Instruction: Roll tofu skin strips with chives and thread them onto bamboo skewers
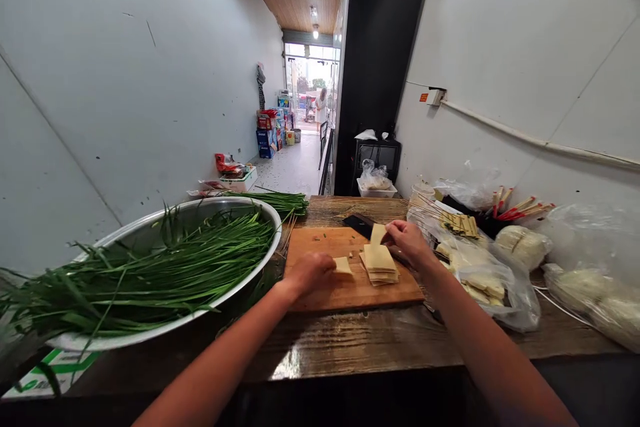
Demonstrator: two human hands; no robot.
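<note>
A wooden cutting board (320, 293) lies on the wooden table. On it rests a stack of thin pale-yellow tofu-skin sheets (380, 264). My right hand (409, 242) pinches one sheet (377, 233) lifted above the stack. My left hand (310, 271) is curled, knuckles up, on a small folded piece of sheet (343, 265) on the board. A dark cleaver blade (358, 223) lies at the board's far edge, behind my right hand.
A large metal basin (150, 230) full of green chives sits on the left, with more chives (280, 200) behind it. Plastic bags of tofu skin and white lumps (495, 273), plus skewers (520, 210), crowd the right. A black fridge stands beyond; a person stands far off at the doorway.
</note>
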